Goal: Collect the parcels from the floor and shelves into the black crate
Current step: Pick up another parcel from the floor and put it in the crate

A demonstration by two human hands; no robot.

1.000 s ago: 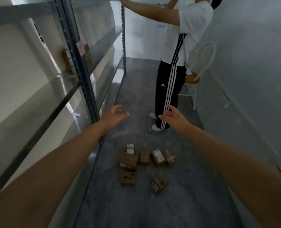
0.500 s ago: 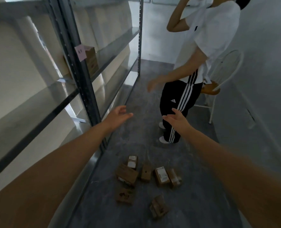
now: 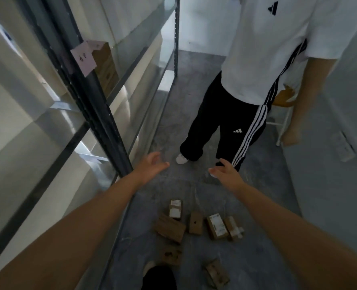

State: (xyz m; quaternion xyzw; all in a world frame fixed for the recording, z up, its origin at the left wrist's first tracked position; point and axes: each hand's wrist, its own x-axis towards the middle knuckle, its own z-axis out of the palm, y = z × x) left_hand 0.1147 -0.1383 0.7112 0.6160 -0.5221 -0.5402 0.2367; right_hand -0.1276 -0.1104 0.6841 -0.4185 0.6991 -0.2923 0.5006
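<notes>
Several small brown cardboard parcels lie scattered on the grey floor in front of me: a wide one (image 3: pixel 170 227), a narrow one (image 3: pixel 195 222), one with a white label (image 3: pixel 216 226) and others nearer my feet (image 3: pixel 216 273). Another brown parcel (image 3: pixel 105 65) stands on a shelf of the metal rack at the left. My left hand (image 3: pixel 151 166) and my right hand (image 3: pixel 225 173) reach out above the floor parcels, fingers relaxed, holding nothing. No black crate is in view.
The metal rack (image 3: pixel 102 122) runs along the left side of a narrow aisle, with a pink tag (image 3: pixel 83 58) on its post. A person in a white shirt and black striped trousers (image 3: pixel 225 122) stands close ahead. A chair (image 3: pixel 284 114) is behind them by the right wall.
I have moved forward: the floor parcels and the standing person are nearer. The person has lowered both arms and turned toward me. My hands stay outstretched and empty.
</notes>
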